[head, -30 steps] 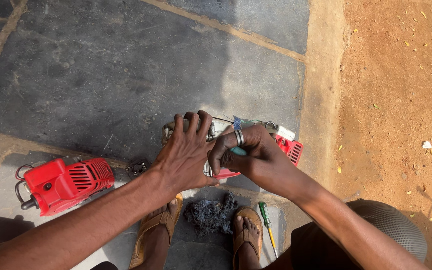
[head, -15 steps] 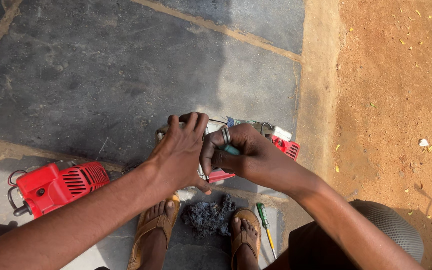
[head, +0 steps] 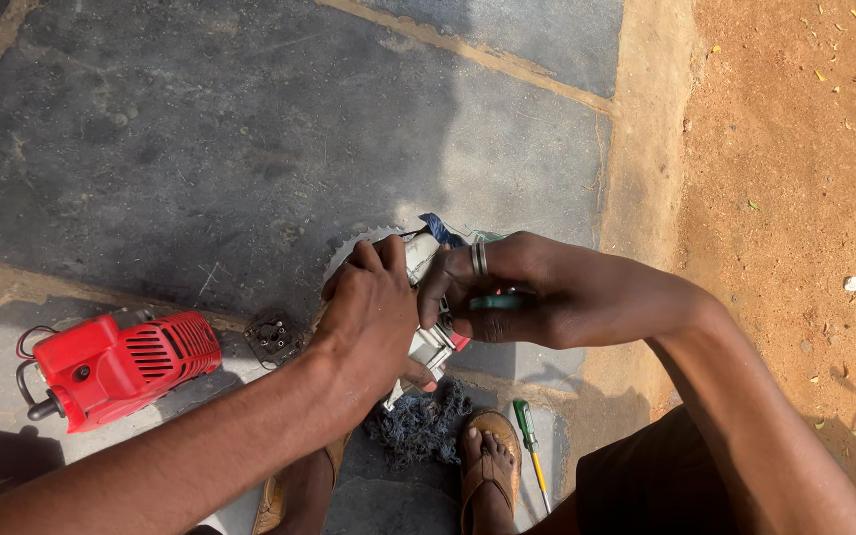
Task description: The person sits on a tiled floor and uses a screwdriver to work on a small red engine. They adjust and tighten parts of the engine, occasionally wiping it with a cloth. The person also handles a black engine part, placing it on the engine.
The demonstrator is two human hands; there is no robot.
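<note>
Engine sits on the stone floor between the two hands, just ahead of the sandalled feet. Left hand lies over its top, fingers curled down and clamped on the casing; right hand, two rings on one finger, has its fingers closed round a teal-handled tool pressed in against the engine's side. Judgement: step goes best with the left hand bearing down hard so the body cannot turn, tool kept square to its seat. Engine itself: pale metal body, red part low on the right, a toothed rim showing behind; most is hidden by the hands. Red cover lies apart at left, rag and green screwdriver near the feet.
</note>
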